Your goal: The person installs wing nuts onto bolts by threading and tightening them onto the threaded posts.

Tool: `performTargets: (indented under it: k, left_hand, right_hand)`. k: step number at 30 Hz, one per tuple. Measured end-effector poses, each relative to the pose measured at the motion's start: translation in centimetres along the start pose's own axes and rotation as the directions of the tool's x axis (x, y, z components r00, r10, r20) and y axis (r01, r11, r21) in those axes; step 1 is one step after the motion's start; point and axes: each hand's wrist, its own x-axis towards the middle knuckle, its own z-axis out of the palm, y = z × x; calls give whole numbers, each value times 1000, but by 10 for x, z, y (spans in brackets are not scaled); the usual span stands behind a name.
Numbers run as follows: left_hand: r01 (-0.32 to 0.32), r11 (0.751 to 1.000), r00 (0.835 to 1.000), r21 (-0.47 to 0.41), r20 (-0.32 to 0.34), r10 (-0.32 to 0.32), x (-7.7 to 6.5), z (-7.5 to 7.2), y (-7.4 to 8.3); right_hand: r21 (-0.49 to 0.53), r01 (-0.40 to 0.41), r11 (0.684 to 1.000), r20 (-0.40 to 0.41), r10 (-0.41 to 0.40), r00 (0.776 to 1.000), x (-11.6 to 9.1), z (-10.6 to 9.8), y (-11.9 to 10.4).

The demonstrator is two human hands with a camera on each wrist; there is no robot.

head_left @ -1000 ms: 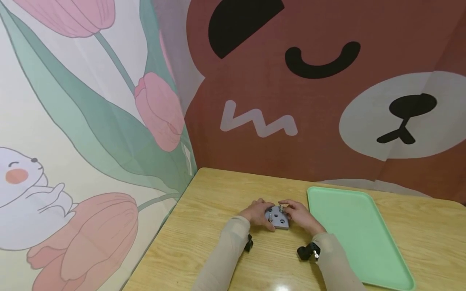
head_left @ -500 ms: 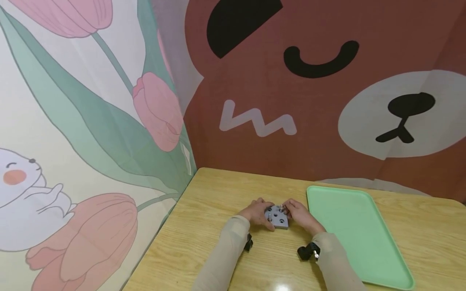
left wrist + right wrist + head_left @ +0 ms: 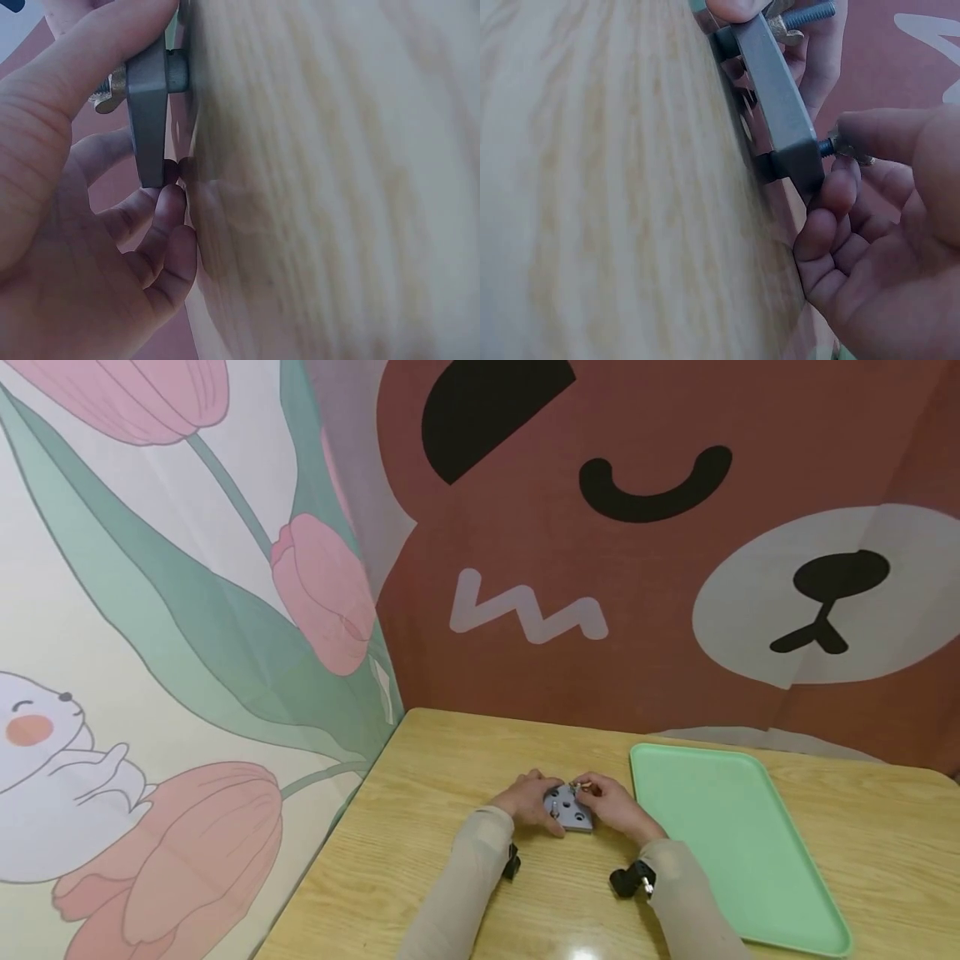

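Note:
A grey metal plate [image 3: 567, 818] with a rounded edge and several holes is raised a little over the table on bolt heads. My left hand [image 3: 527, 800] grips its left side, thumb at the near edge and fingers at the far side. Bolts pass up through the plate; one bolt head [image 3: 178, 71] shows beneath it. A brass-coloured wing nut [image 3: 111, 94] sits on the bolt by my left thumb. My right hand [image 3: 615, 803] pinches a second wing nut [image 3: 861, 155] on the far bolt between thumb and finger. Its other fingers curl beside the plate's edge.
A light green tray [image 3: 738, 843] lies to the right of my right forearm on the wooden table [image 3: 420, 768]. Printed cloths hang behind and to the left. A black wrist camera [image 3: 633, 881] is strapped on each wrist.
My right fingers have shifted round the far wing nut, opening a little and closing on it again. The left hand and the plate have stayed in place.

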Motion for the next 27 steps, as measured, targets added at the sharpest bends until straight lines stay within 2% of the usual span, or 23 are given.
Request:
performTargets:
  k: [3, 9, 14, 22, 27]
  left_hand:
    - [-5, 1000, 1000, -1, -7, 5, 0, -1, -1]
    - [-11, 1000, 1000, -17, -12, 10, 0, 1, -2]
    - [-4, 1000, 1000, -21, -10, 3, 0, 2, -2]
    - [20, 999, 1000, -30, -2, -20, 1, 2, -2]
    - [8, 1000, 1000, -22, -7, -8, 2, 2, -2]
  right_hand:
    - [69, -30, 997, 9, 30, 1000, 2, 0, 0]
    - [234, -70, 970, 21, 67, 998, 2, 0, 1]
    - [213, -61, 975, 21, 58, 998, 2, -1, 1]
    - [77, -37, 996, 24, 36, 999, 2, 0, 1]
    - [173, -61, 983, 29, 57, 998, 3, -1, 0]
